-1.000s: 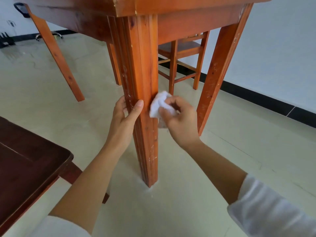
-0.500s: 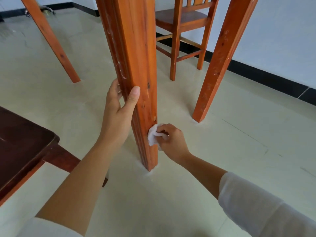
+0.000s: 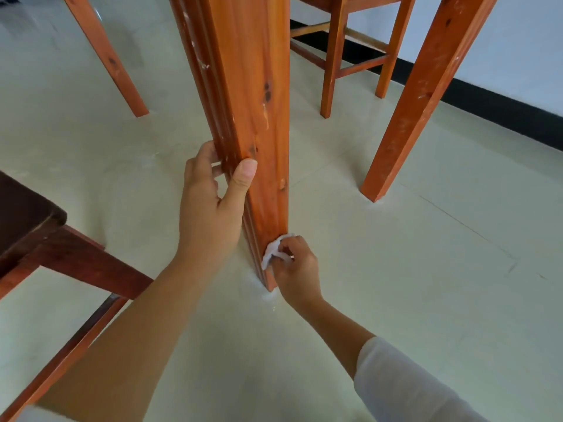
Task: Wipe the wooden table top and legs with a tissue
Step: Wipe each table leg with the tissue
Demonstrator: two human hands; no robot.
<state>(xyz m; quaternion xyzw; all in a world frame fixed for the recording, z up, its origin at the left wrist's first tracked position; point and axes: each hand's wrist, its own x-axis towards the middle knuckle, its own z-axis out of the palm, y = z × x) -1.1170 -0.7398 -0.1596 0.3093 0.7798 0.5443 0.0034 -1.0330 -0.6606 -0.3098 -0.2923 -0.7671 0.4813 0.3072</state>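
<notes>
The near table leg (image 3: 249,95), orange-brown wood with white scuffs, stands in the middle of the view and reaches the floor. My left hand (image 3: 210,205) grips it halfway down, thumb on the front face and fingers round the left side. My right hand (image 3: 297,266) holds a crumpled white tissue (image 3: 271,249) and presses it against the leg's right corner close to the foot. The table top is out of view.
Two more table legs stand at the right (image 3: 423,95) and far left (image 3: 103,53). A light wooden chair (image 3: 350,59) is behind, near the white wall with black skirting. A dark brown stool (image 3: 36,226) is at my left. Pale floor tiles (image 3: 426,269) lie all around.
My right hand has slid the tissue down the leg from mid height to near the foot. My left hand kept its grip on the leg. The camera has tilted lower.
</notes>
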